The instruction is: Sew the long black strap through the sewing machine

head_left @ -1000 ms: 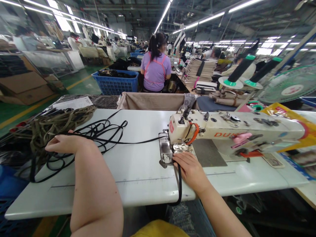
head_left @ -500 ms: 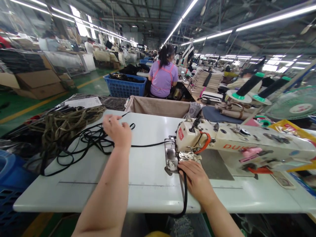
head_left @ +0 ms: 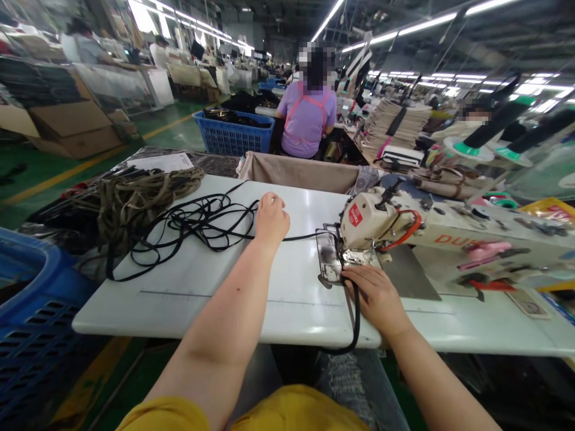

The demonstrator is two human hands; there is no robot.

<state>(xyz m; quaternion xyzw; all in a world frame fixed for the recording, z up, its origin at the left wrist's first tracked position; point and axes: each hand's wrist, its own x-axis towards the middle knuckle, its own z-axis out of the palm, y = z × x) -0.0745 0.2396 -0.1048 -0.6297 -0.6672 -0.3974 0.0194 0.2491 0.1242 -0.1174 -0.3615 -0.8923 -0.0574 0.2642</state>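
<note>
A long black strap [head_left: 215, 239] lies in loose loops on the white sewing table [head_left: 287, 326] and runs to the needle end of the sewing machine [head_left: 366, 215]. My left hand [head_left: 272, 218] is closed around the strap between the loops and the machine, fingers curled; the exact grip is partly hidden. At the metal plate [head_left: 329, 257], my right hand [head_left: 377, 296] holds the strap by its fingertips, just in front of the presser foot. From those fingertips the strap hangs down over the table's front edge.
Olive straps [head_left: 135, 197] are heaped at the left table end, above a blue basket [head_left: 40, 287]. A fabric-lined bin [head_left: 300, 170] stands behind the table. Further back a person in a purple top [head_left: 308, 120] sits beside another blue basket [head_left: 236, 131].
My left hand has moved right, from over the loops toward the machine, and its fingers have curled in. My right hand stays by the presser foot. The view has shifted.
</note>
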